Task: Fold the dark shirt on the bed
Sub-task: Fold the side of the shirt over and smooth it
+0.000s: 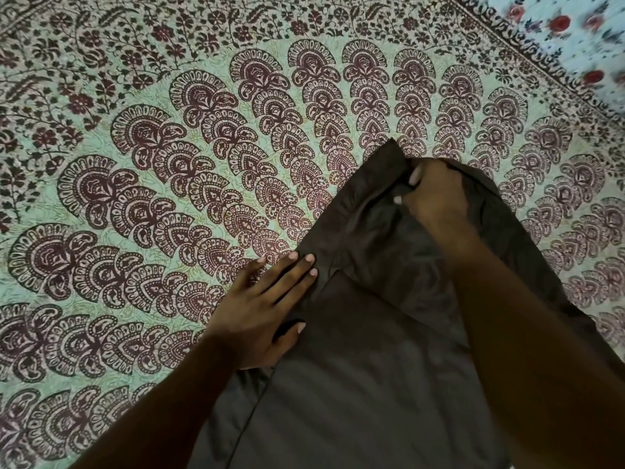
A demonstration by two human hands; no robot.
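The dark shirt (pixel 372 367) lies on the bed (pixel 152 157). The left hand (pixel 267 306), its grip flat and unclenched, presses the shirt's nine o'clock edge. The right hand (pixel 436 198) clutches cloth in its grip at twelve o'clock.

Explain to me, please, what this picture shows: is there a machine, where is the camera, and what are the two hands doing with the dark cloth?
There is no machine here: a person works with two bare hands. The single picture comes from a camera worn on the person's head, which looks forward and down. The surface is a pale green bed sheet printed with dark red fan shapes. At the top right corner a light blue cloth with red flowers shows. On the sheet lies the dark brown fabric shirt. The left hand lies flat, fingers straight, pressing on the shirt's left edge. The right hand has its fingers curled round a bunch of the shirt's fabric at its far end and grips it.
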